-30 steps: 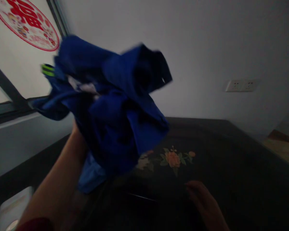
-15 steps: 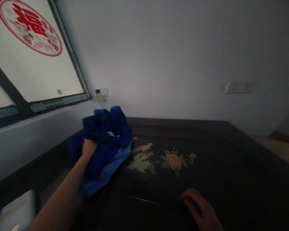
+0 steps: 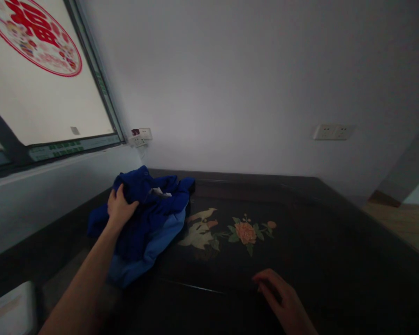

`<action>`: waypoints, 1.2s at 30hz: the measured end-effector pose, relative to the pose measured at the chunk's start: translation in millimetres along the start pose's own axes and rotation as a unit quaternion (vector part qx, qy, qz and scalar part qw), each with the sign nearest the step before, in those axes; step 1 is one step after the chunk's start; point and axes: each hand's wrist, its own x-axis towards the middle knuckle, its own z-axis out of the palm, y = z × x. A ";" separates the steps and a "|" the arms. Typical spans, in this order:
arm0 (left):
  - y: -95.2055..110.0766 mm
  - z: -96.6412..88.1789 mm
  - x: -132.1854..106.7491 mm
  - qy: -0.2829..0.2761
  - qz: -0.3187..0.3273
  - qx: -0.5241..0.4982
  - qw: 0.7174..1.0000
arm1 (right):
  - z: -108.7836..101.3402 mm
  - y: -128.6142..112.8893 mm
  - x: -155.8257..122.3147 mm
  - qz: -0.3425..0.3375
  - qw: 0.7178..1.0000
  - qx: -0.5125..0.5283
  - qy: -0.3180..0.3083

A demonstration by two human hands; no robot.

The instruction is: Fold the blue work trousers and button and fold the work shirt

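A bunched blue garment (image 3: pixel 139 237), darker on top with a lighter blue side, lies crumpled on the left of the dark table. A whitish patch shows in its folds. My left hand (image 3: pixel 121 204) rests on its upper left part, fingers spread over the cloth and thumb apart. Over the front of the table, away from the garment, my right hand (image 3: pixel 277 295) has its fingers loosely bent, with a gap between thumb and forefinger and nothing visible in it.
The dark table (image 3: pixel 307 223) bears a painted bird and flower pattern. A white object with rounded corners (image 3: pixel 12 309) is partly cut off at the lower left. A window (image 3: pixel 56 107) stands to the left, and wall sockets (image 3: pixel 331 132) are behind the table.
The garment has come down from a raised bunch and lies flatter on the table. My left hand has loosened from a grip to spread fingers. My right hand shifts slightly left with the view.
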 end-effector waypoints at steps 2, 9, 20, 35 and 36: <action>31.0 -1.9 -19.2 0.095 0.034 -0.055 0.993 | -1.8 -1.8 4.3 0.002 1.000 0.004 -0.002; 151.6 31.1 -206.9 -0.398 0.108 -0.353 0.840 | 9.9 -8.2 20.7 -0.015 0.999 0.040 -0.031; 145.8 47.4 -246.4 -0.563 0.144 -0.361 0.729 | 26.0 4.4 18.5 0.011 0.995 0.073 -0.062; 149.3 46.1 -251.8 -0.600 0.172 -0.361 0.693 | 25.3 -3.2 10.1 0.000 0.990 0.100 -0.101; 149.1 46.4 -252.3 -0.603 0.175 -0.366 0.686 | 26.4 -3.6 9.8 0.008 0.988 0.113 -0.102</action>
